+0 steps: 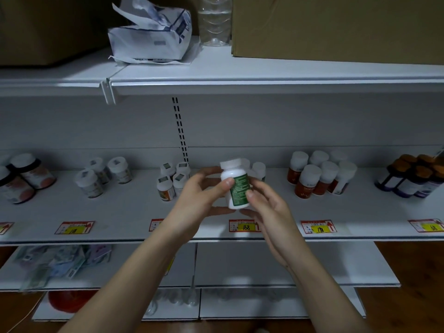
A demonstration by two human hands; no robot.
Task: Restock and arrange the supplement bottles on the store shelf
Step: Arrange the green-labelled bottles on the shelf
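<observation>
Both hands hold one white bottle (235, 186) up in front of the middle shelf (134, 210). The bottle has a white cap and a green label, and it leans a little to the left. The left hand (204, 195) grips it from the left side, with the thumb pressed on the front and the fingers curled round the back. The right hand (266, 203) grips it from the right side, with the thumb on the green label. The bottle is in the air and does not touch the shelf. Just behind it, on the shelf, stand a few more white-capped bottles (258, 169), partly hidden. To the left is a small group of bottles with orange labels (171, 181), and further left a group of three white bottles (101, 175). At the far left are bigger dark bottles with white caps (26, 176). To the right is a bunch of red-label bottles (319, 175), and at the far right are dark bottles with orange caps (413, 175). Price tags (245, 225) in red and yellow lie along the front of the shelf. On the top shelf (264, 73) sit a torn white paper bag (150, 32), a clear plastic bottle (215, 20) and a brown cardboard box (336, 27).
</observation>
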